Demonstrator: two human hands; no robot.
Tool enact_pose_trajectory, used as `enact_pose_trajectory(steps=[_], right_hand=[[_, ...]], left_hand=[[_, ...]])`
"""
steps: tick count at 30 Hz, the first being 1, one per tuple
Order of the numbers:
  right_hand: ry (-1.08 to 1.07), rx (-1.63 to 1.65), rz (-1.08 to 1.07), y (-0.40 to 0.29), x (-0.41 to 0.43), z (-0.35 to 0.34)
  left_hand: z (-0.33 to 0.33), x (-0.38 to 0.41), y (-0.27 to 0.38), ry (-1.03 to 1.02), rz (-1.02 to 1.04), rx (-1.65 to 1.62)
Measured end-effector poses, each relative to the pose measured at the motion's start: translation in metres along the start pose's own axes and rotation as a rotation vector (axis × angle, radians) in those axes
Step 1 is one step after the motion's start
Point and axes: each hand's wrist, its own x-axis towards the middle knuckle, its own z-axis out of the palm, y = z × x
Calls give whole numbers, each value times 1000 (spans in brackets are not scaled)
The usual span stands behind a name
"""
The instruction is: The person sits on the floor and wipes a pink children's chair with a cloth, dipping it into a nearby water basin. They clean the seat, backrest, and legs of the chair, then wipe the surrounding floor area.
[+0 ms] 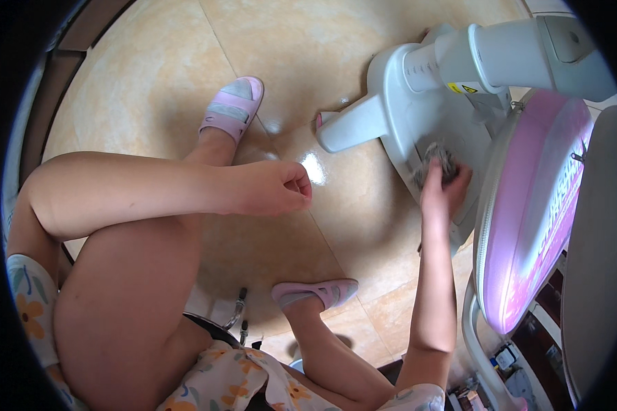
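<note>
My right hand (445,192) grips a crumpled grey cloth (437,159). It is over the flat, pale grey base (432,123) of a piece of furniture, and the cloth appears to touch that surface. From the base rises a telescoping column (421,67) with scale marks and a yellow warning label. Above the tiled floor, my left hand (277,190) hangs with its fingers curled in; nothing shows in it. The left forearm lies across my raised knee. A rounded foot (349,126) of the base juts out between the two hands.
A purple zipped padded case (524,216) bearing writing stands close to the right of my right hand. Beside it is a curved pale tube (473,329). My feet wear pink slippers (231,108) on the beige tiles (149,82). Small items (506,357) lie at lower right.
</note>
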Motion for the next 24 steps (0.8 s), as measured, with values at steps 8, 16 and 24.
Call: enact_pose_trajectory(steps=[8, 16, 24], right_hand=[[71, -243, -278, -17, 49, 80], [-219, -178, -482, 25, 11, 30], [-31, -254, -778, -27, -9, 105]], left_hand=[[-1, -2, 14, -67, -65, 43], [2, -4, 7, -120, 44, 106], [-3, -9, 18, -143, -12, 139]])
